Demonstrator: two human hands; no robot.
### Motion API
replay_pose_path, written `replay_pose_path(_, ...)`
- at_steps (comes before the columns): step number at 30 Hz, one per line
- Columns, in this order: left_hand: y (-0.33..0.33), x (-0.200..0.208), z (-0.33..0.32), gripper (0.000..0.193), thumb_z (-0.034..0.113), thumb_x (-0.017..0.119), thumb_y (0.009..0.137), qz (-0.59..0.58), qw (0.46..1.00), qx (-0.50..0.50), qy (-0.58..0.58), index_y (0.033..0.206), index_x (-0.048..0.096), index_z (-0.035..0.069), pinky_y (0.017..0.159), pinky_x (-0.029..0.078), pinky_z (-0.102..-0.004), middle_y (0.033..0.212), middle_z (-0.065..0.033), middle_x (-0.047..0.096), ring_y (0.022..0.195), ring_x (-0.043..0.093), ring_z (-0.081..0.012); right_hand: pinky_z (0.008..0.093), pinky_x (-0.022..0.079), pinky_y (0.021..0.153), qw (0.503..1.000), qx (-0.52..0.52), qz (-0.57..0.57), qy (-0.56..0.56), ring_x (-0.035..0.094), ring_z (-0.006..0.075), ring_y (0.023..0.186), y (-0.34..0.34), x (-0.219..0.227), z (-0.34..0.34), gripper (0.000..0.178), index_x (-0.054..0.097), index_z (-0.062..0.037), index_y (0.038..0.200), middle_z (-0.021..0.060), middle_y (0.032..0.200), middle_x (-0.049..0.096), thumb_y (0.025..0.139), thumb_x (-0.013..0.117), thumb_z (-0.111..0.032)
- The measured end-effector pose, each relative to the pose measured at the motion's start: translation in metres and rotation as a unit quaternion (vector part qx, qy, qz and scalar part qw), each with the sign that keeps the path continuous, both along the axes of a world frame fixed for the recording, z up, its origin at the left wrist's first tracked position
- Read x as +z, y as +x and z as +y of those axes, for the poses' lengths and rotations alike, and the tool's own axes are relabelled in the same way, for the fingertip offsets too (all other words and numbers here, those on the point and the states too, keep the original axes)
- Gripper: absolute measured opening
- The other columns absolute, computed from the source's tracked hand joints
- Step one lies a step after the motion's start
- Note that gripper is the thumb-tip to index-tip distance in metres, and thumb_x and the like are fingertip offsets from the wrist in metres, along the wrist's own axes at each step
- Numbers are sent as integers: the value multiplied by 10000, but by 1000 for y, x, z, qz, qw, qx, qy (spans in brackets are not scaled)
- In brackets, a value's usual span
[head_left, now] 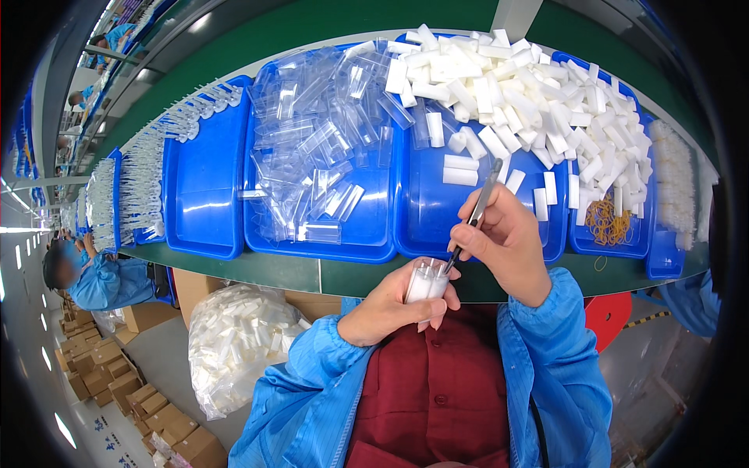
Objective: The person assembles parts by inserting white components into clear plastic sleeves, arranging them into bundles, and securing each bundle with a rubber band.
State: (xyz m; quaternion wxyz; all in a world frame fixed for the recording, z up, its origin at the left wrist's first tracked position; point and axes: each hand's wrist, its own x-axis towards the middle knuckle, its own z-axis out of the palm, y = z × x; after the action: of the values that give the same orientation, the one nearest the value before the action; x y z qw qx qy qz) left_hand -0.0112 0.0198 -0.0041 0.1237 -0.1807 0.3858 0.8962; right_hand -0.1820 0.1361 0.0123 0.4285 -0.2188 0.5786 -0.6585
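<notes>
Closed around a short clear plastic tube point(424, 269), my left hand point(382, 310) keeps it upright in front of my chest. White foam fills much of the tube. My right hand point(511, 248) pinches slim grey tweezers point(485, 191), slanted downward, with the dark tip at the tube's right rim. Whether the tip is inside or just beside the foam, I cannot tell. Beyond my hands, white foam pieces point(491, 86) are heaped over a blue tray point(437, 222). Left of it, clear plastic sleeves point(312, 140) lie in another blue tray point(367, 242).
Yellow rubber bands point(608, 224) sit in a blue tray at right. At left stands a blue tray point(203, 187), with white slender parts point(140, 187) beyond. A bag of white foam pieces point(238, 343) is below the green bench point(343, 273). A co-worker point(105, 277) sits far left, near cardboard boxes point(125, 386).
</notes>
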Motion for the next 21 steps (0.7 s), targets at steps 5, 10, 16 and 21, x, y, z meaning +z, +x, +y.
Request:
replay_pose_path(5,0,1,0,479,148,670,912,2,1000,-6,8,1319,451,19,592,433,-250,1022,-133,637,718,590,-143,216,487,611,1000,-10,-13,-6,626,87,696,3,0,-1,229,536,-27,1029,57,791,659,897,715,-81)
replay_pose_path(10,0,0,0,472,146,671,908,-1,1000,-9,9,1303,448,17,590,433,-247,1017,-130,635,717,588,-141,234,514,595,998,52,-29,12,641,112,714,3,-3,2,236,521,-26,1039,63,807,640,904,706,-85)
replay_pose_path(16,0,-2,-1,493,192,694,917,8,1000,-13,15,1307,438,32,601,458,-221,1016,-100,641,737,594,-99,236,500,583,996,84,-9,43,628,102,698,3,0,2,243,530,-22,1030,53,809,631,890,720,-81)
replay_pose_path(21,0,-3,1,465,187,676,926,0,1000,-9,18,1297,442,34,601,458,-225,1004,-97,636,740,596,-104,233,457,601,987,50,153,30,596,83,661,10,5,1,236,587,-30,1023,31,734,623,874,743,-126)
